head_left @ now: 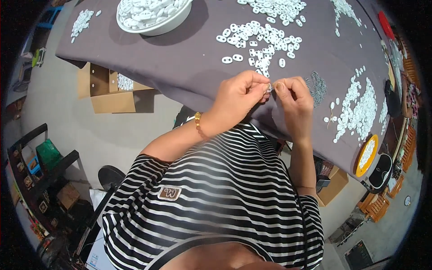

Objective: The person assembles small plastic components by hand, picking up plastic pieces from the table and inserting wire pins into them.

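1. Small white plastic piece with a hole point(269, 88): located at upper centre of the frame, between the two sets of fingertips. It lies at the right-hand end of the left hand point(237, 96) and just left of the right hand's thumb. The left hand is nearer, touching it. Its long axis cannot be made out.
2. Left hand: thumb and forefinger pinch the piece.
3. Right hand point(296, 100): thumb and forefinger are pressed together, tips toward the piece; anything gripped between them is too small to tell.
4. Cluster of small white squarish two-holed pieces point(263, 60): just above the left hand's fingertips. Whether they are linked cannot be determined.
5. Tangled dark-grey thin strands point(317, 90): just right of the right hand.
6. Surface covered in dark purple-grey cloth point(180, 56): beneath all of the above.
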`<state>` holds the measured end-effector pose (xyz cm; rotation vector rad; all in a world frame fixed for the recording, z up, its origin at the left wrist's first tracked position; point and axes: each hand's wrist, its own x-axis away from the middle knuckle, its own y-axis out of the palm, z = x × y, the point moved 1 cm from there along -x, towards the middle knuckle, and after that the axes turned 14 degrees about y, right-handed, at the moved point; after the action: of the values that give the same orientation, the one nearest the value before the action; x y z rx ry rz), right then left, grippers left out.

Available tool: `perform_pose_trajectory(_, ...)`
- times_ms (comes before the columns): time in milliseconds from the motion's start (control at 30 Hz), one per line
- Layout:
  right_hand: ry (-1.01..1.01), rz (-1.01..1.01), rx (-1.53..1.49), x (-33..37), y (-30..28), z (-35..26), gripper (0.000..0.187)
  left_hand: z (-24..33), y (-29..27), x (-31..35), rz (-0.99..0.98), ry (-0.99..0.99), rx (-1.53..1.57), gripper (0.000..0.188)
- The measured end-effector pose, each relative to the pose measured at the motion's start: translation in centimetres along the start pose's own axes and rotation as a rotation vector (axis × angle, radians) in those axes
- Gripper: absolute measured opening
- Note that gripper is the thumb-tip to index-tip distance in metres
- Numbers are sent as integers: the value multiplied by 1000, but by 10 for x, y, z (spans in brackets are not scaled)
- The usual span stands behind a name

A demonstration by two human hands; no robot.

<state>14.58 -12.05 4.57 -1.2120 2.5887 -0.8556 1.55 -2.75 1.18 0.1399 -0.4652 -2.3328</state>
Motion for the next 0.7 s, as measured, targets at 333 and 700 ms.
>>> perform_pose_trajectory(333,-171,-12,141,-2,-3,-7,3,1,-4,-5,-45,23,-65,17)
perform_pose_trajectory(700,37,-79,9,-1,-2,1,7,10,-5,-7,-135,71,-237,17)
